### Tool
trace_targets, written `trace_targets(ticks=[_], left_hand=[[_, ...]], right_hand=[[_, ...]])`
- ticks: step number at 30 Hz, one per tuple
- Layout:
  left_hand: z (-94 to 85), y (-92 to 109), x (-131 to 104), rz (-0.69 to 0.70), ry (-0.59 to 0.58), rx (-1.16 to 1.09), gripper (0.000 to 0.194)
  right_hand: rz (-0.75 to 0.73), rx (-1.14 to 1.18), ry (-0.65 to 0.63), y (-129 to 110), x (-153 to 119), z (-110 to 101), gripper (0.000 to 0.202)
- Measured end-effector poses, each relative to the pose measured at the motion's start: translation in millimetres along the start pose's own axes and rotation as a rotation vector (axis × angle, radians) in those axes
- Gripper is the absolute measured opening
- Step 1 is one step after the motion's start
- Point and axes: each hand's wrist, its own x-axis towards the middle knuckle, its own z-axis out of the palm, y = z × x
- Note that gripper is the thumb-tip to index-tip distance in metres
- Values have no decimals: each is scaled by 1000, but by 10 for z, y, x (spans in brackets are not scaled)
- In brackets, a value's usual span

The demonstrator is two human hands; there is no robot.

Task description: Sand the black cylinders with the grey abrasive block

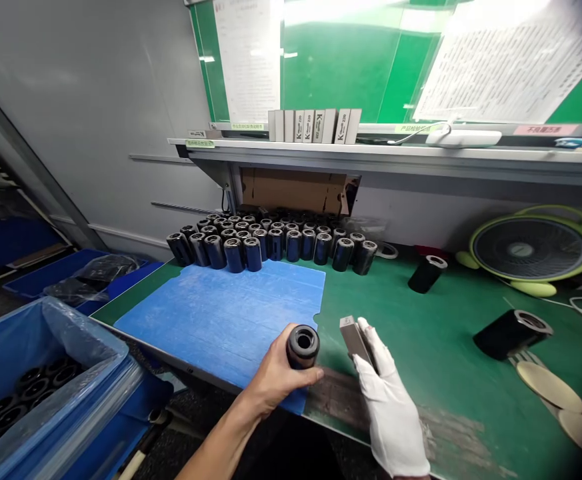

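My bare left hand [275,373] is wrapped round a black metal cylinder [303,347], whose ringed end with a central hole faces up toward me. On my right hand [388,400] is a white glove. Its fingers are closed on a grey sanding block [355,339], a small rectangular bar that points up and left. A gap separates the block from the cylinder. Both hands are over the front part of the green bench [391,300], and the left one is at the edge of a blue sheet [231,300].
Several rows of similar black cylinders [234,256] stand at the back. Two more cylinders [427,275] are at the right, near a green fan [533,250]. Grey blocks [315,127] line the shelf [395,153]. At lower left, a blue bin [71,400] holds dark cylinders.
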Motion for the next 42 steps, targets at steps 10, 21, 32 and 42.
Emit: trace_targets(ticks=[10, 21, 32, 42], left_hand=[[198, -160, 2, 76, 75, -40, 37], [194, -116, 4, 85, 56, -66, 37], [181, -114, -2, 64, 57, -36, 31], [175, -100, 0, 68, 52, -59, 37]], right_hand=[[-357, -115, -150, -154, 252, 450, 52], [-388, -42, -162, -89, 95, 448, 48], [-250, -37, -108, -45, 47, 417, 50], [-403, -191, -176, -142, 185, 368, 50]])
